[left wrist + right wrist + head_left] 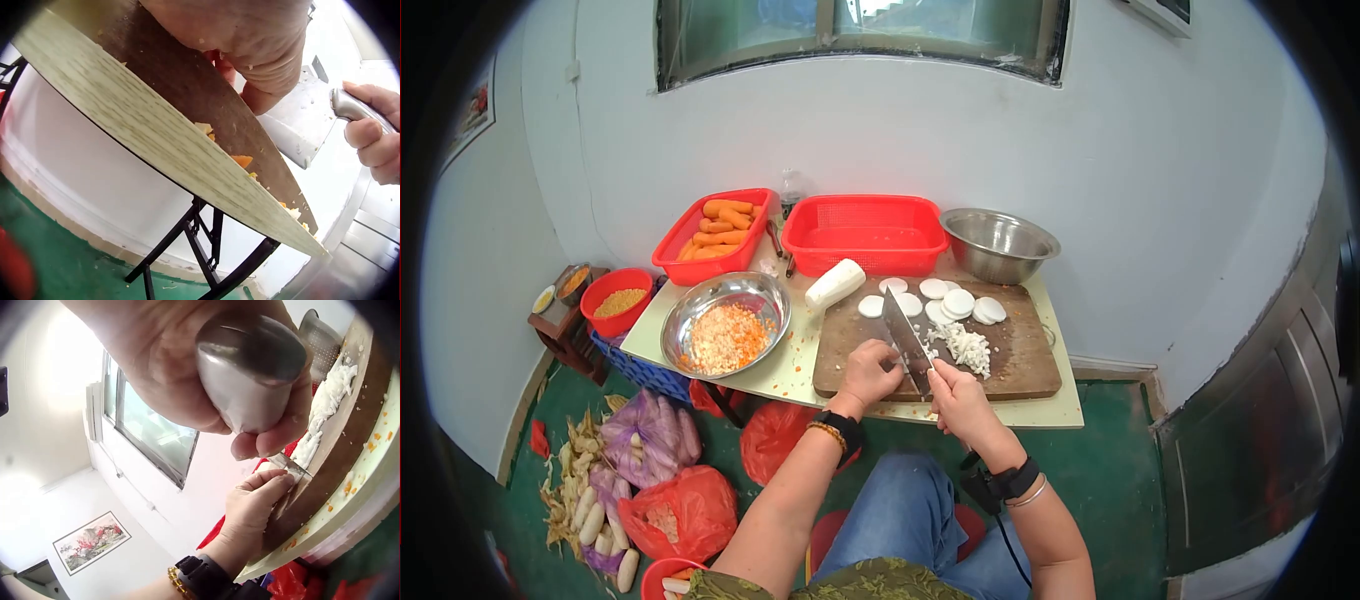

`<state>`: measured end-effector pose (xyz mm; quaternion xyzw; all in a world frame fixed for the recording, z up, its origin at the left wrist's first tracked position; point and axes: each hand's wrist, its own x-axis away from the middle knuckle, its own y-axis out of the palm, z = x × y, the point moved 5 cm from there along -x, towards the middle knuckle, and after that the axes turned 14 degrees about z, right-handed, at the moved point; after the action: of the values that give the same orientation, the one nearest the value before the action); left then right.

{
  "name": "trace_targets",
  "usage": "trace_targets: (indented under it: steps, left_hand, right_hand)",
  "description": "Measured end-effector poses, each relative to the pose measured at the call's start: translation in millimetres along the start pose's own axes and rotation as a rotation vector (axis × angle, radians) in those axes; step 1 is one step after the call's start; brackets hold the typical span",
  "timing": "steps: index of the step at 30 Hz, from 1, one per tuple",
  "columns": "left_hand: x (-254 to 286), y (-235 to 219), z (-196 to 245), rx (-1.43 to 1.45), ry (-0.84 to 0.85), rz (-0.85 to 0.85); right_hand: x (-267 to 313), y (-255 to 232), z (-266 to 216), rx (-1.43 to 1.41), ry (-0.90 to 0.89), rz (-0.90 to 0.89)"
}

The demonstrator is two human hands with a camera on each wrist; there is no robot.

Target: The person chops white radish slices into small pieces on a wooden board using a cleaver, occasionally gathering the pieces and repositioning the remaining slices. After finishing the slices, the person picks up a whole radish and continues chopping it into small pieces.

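Observation:
My right hand [965, 400] grips the metal handle of a broad kitchen knife [907, 335] whose blade stands on edge over a wooden cutting board [1030, 365]. Close to the left side of the blade, my left hand [872, 372] has its fingers bent at the board's near edge. In the right wrist view its fingertips hold a pale bit of white radish [296, 477] against the blade, mostly hidden. Chopped white radish [968, 350] is heaped to the right of the knife. Round white radish slices [957, 303] lie along the back, with a peeled white radish [836, 284] at the board's far left corner.
A steel bowl [778, 350] of chopped orange and white vegetable stands left of the board. Behind are a red basket of carrots [728, 238], another red basket [865, 262] and a deep steel bowl [1000, 265]. Bags and radishes [590, 520] lie on the floor at left.

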<state>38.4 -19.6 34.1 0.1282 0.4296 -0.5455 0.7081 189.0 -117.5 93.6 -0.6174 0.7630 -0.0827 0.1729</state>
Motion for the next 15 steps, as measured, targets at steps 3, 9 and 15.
trace_targets:
  steps: [3, 9, 15]
  left_hand:
    - [-0.4, -0.4, 1.0, 0.038, -0.039, 0.012]
    - [-2.1, 0.4, -0.3, 0.004, -0.011, -0.035]
    - [0.0, 1.3, -4.7, 0.019, -0.072, 0.017]
  right_hand:
    - [-9.1, 3.9, -3.9, 0.082, -0.005, -0.051]
    - [-22.2, 18.0, -2.2, 0.26, -0.257, 0.032]
    - [-25.1, 0.8, 23.3, -0.075, 0.137, -0.007]
